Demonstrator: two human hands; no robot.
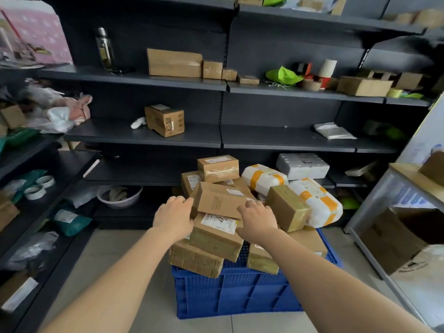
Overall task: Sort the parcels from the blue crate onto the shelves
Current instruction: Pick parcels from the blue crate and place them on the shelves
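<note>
From the head camera, both bare arms reach forward over the blue crate (235, 292), which stands on the floor in front of the dark shelves (144, 134) and is heaped above its rim with parcels. The left hand (174, 217) has its fingers curled around the left edge of a flat brown box (217, 200) that lies tilted near the top of the heap. The right hand (257, 218) grips the same box at its near right corner, knuckles up and fingers bent over the edge, so the box is held between the two hands. It touches the parcels under it; whether it is lifted at all cannot be told. Beneath it lies a labelled carton (216, 236), and behind it sits a smaller taped box (218, 168). To the right lie two white parcels with orange tape (317, 203). On the middle shelf one printed carton (165, 120) stands alone, and a row of brown boxes (174, 63) lines the shelf above.
</note>
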